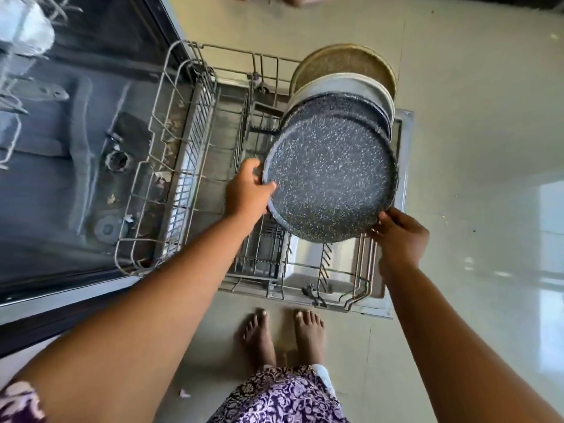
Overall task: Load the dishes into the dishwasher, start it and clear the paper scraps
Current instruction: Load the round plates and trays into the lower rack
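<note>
We hold a dark speckled plate [331,178] by its rim in both hands, tilted with its face toward us, above the right part of the lower rack [195,123]. The left grip [248,190] is clamped on the plate's left edge, thumb lying on the face and fingers behind the rim. The right grip [399,236] is clamped on the lower right edge, fingers curled round it. We cannot tell whether the plate's lower edge already touches the tines.

Just behind it three more dishes stand on edge in a row in the rack: a second speckled plate [341,106], then a pale plate [345,85], then a tan plate [345,61] at the far end. The left part of the rack has only bare wire.

The rack is pulled out over the open dishwasher door [402,184], which lies flat above the floor. To the left we see the tub [61,178] of the dishwasher, with a few small paper scraps [129,218] near the rack's left edge.

The light tiled floor [473,117] is all around. Our bare feet [259,337] stand just before the near edge of the door, a purple patterned garment [283,395] shows below them, and one small scrap [184,393] lies on the tiles to its left.
</note>
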